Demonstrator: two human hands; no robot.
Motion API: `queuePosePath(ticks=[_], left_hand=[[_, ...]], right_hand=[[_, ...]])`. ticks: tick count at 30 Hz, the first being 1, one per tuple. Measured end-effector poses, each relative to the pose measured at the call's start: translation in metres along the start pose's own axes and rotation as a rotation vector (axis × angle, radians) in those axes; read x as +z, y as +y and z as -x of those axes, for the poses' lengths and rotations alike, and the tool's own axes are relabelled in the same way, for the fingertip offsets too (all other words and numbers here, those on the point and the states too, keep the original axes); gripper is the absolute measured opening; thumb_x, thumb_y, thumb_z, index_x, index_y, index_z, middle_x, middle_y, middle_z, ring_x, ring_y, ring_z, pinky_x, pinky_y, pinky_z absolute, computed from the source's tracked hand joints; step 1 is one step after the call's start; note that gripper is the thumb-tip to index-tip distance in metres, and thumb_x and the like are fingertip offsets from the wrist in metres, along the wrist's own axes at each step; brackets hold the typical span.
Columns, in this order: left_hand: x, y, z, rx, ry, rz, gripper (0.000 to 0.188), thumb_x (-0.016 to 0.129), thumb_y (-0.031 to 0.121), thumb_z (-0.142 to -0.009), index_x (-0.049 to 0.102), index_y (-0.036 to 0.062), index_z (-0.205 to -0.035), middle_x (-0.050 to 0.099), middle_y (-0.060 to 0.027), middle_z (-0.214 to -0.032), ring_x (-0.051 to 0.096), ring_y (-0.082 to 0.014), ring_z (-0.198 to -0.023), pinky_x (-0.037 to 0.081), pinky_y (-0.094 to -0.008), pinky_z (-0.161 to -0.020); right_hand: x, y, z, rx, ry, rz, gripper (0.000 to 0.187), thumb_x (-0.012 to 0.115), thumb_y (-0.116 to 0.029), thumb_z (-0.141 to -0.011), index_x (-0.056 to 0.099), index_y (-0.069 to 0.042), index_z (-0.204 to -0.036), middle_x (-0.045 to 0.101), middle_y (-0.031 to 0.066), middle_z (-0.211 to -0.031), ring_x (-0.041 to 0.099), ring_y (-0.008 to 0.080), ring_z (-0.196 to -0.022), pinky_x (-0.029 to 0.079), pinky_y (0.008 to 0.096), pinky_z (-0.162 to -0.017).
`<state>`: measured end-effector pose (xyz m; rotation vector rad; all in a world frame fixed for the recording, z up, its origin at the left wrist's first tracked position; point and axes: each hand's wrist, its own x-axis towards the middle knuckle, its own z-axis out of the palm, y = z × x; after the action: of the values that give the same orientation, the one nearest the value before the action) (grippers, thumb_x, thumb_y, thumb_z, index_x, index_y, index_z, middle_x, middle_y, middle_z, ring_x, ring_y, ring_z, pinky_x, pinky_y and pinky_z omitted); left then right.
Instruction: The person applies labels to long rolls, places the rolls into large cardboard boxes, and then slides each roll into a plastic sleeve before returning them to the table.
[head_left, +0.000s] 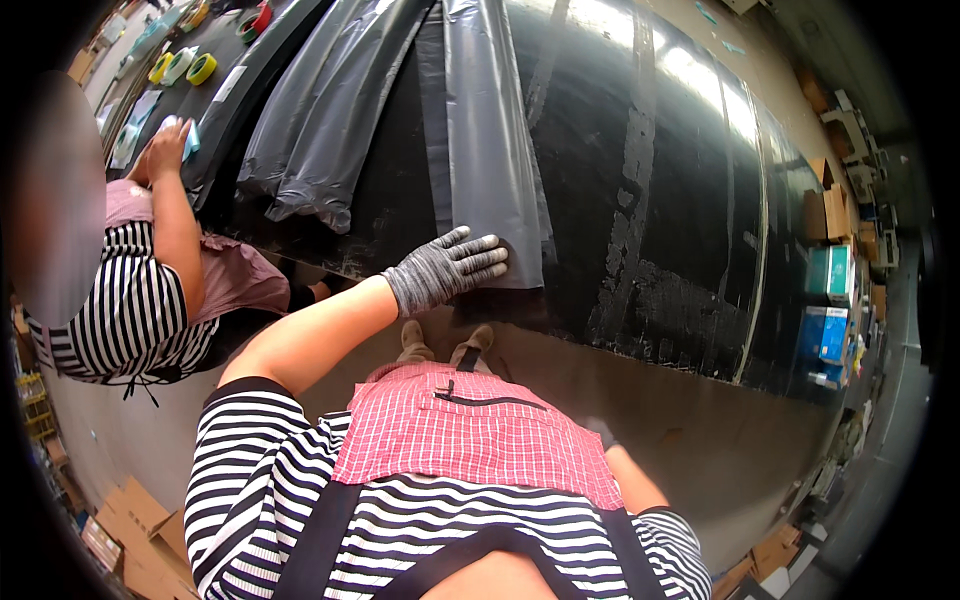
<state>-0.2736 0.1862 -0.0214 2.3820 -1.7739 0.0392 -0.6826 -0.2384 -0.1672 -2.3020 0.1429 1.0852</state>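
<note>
My left hand (445, 272), in a grey knitted glove, lies with fingers stretched out on the near end of a long grey plastic sleeve (490, 150). The sleeve runs away from me across a black table (640, 230). To its left are more long grey plastic-wrapped pieces (330, 130) with crumpled near ends. My right hand (602, 432) hangs low by my right side, beside the red checked apron (470, 430). Only a bit of its grey glove shows, and its fingers are hidden.
On my left a co-worker in a striped shirt (140, 300) stands at the same table, hands (165, 150) together over its edge. Tape rolls (180, 65) lie at the far left. Cardboard boxes (835, 210) and blue boxes (832, 335) stand beyond the right end.
</note>
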Motion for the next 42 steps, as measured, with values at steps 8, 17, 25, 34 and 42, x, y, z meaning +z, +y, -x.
queuePosePath(ticks=[8,17,25,34,42], left_hand=[[0.023,-0.006,-0.008,0.145,0.055,-0.107,0.046,0.056,0.027,-0.086,0.060,0.0144,-0.130,0.054,-0.0062,-0.141,0.044,-0.0253,-0.137,0.034,-0.0449,-0.115],[0.032,-0.008,0.004,0.072,0.212,0.120,0.040,0.064,0.028,-0.080,0.069,0.0118,-0.116,0.063,-0.0090,-0.123,0.055,-0.0279,-0.121,0.045,-0.0456,-0.106],[0.045,0.016,0.014,-1.088,0.774,1.556,0.021,0.068,0.024,-0.095,0.068,0.0033,-0.098,0.068,0.0025,-0.091,0.059,-0.0057,-0.085,0.050,-0.0247,-0.079],[0.063,0.004,-0.023,-1.511,0.808,1.247,0.026,0.071,0.028,-0.092,0.070,0.0027,-0.085,0.064,0.0013,-0.071,0.051,-0.0065,-0.063,0.045,-0.0264,-0.062],[0.050,-0.011,-0.017,-1.608,0.438,0.289,0.051,0.076,0.027,-0.084,0.058,0.0006,-0.124,0.058,-0.0258,-0.131,0.061,-0.0390,-0.109,0.050,-0.0437,-0.087]], right_hand=[[-0.202,-0.219,-0.120,-0.782,0.867,0.275,0.033,0.063,-0.004,-0.081,0.059,-0.008,-0.114,0.063,0.0111,-0.106,0.062,0.0306,-0.097,0.052,0.0395,-0.084],[-0.229,-0.245,-0.181,-1.157,0.763,0.424,0.033,0.064,-0.010,-0.078,0.062,-0.013,-0.111,0.061,0.0102,-0.129,0.055,0.0302,-0.122,0.045,0.0421,-0.100],[-0.237,-0.274,-0.190,-0.529,0.500,-0.837,0.008,0.064,-0.008,-0.094,0.066,-0.004,-0.100,0.066,0.0014,-0.088,0.058,0.0085,-0.080,0.049,0.0259,-0.077],[-0.239,-0.305,-0.220,-0.237,0.672,-0.634,0.026,0.071,-0.026,-0.091,0.067,-0.001,-0.084,0.063,0.0045,-0.070,0.057,0.0132,-0.064,0.049,0.0302,-0.066],[-0.244,-0.341,-0.216,-0.491,0.965,-0.159,0.041,0.065,-0.024,-0.091,0.055,0.001,-0.123,0.063,0.0208,-0.112,0.060,0.0354,-0.106,0.048,0.0427,-0.092]])
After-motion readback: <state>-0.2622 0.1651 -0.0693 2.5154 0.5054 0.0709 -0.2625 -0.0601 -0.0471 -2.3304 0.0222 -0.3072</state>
